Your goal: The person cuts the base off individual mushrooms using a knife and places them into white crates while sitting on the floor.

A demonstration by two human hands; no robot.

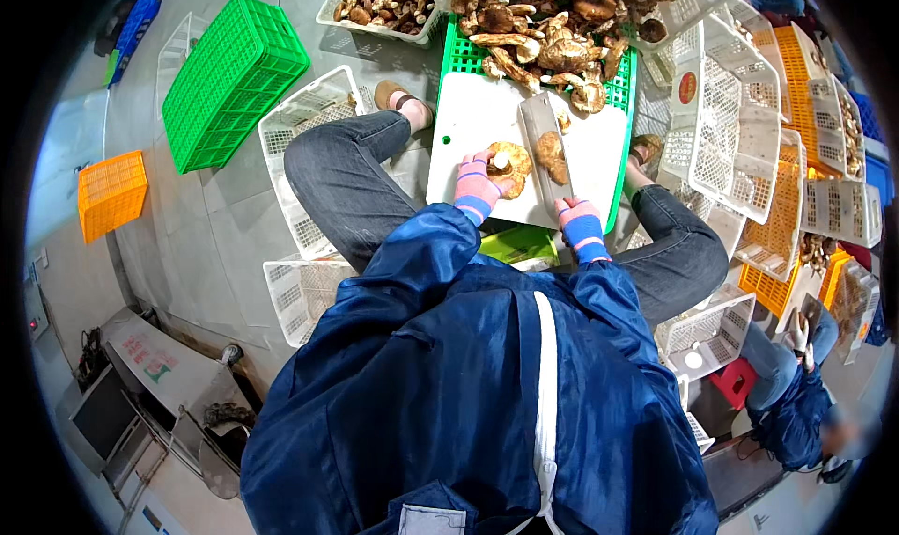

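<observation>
Left hand (pixel 476 185) fingers clamp a mushroom (pixel 508 168) on the white cutting board (pixel 487 114); right hand (pixel 573 215) fingers grip a cleaver (pixel 546 146), mid-slicing; next cut needs steady alignment.

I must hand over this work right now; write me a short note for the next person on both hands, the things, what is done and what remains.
Left hand, gloved: holds a mushroom down on the white cutting board.
Right hand, gloved: grips the cleaver, blade flat on the board; a mushroom piece lies on the blade.
Uncut mushrooms are heaped at the board's far edge, over the green crate.
Done: I cannot tell how many are cut.
Left: the held mushroom and the large heap.
</observation>
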